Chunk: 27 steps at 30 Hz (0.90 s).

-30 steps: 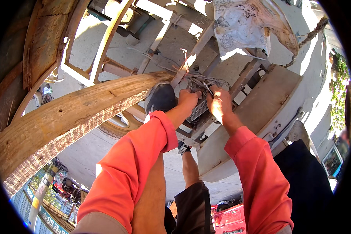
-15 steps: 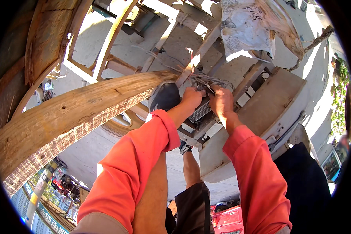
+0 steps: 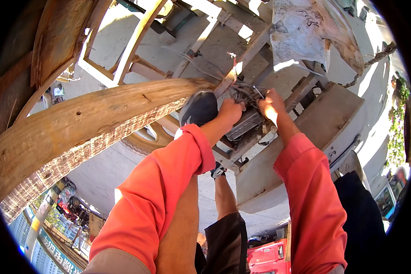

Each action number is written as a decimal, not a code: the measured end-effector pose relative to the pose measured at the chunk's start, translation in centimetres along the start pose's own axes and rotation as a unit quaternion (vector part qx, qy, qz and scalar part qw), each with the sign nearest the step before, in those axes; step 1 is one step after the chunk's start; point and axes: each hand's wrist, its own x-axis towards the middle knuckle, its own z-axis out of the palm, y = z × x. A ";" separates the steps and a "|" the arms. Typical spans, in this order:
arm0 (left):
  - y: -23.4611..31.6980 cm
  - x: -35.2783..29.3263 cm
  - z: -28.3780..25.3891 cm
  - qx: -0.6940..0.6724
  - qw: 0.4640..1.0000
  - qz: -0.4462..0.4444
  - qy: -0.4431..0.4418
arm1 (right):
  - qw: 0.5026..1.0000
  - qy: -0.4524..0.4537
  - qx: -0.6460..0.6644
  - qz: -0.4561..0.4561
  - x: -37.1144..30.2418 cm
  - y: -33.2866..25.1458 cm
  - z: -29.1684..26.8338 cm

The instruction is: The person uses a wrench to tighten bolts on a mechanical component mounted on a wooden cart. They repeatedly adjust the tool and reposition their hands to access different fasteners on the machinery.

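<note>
My left hand (image 3: pixel 232 112) is closed at a tangle of wires (image 3: pixel 245 92) inside a wooden and metal frame; what its fingers pinch is hidden. Close to its right, my right hand (image 3: pixel 273 106) grips a thin, shiny metal tool (image 3: pixel 259 92) whose tip points up and left at the wires; its exact kind is too small to tell. Just below both hands sits a grey finned metal box (image 3: pixel 245 125), with more loose wiring on its right side. My dark shoe (image 3: pixel 200 108) rests beside my left hand, against the end of a thick wooden beam.
The curved wooden beam (image 3: pixel 100 107) crosses the left side. A long grey metal panel (image 3: pixel 306 146) flanks the right, and a dirty white sack (image 3: pixel 299 32) hangs at the upper right. A tyre (image 3: pixel 141 145) shows under the beam; a red tool case (image 3: pixel 268 255) lies low.
My right hand has drawn right and slightly away from my left hand, and the metal tool in it shows more plainly. The view has shifted a little; my left hand stays at the wires.
</note>
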 end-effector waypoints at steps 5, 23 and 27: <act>0.0 -0.3 -0.5 -0.011 1.000 -0.002 0.003 | 0.997 -0.070 -0.012 -0.006 0.8 -0.9 -0.9; -0.6 0.4 -0.2 0.039 0.999 -0.024 0.017 | 0.991 -0.097 0.087 0.015 -2.4 -1.1 -0.3; -0.3 0.2 0.3 0.020 0.999 -0.035 0.002 | 0.989 -0.081 0.118 0.028 -2.6 0.0 0.4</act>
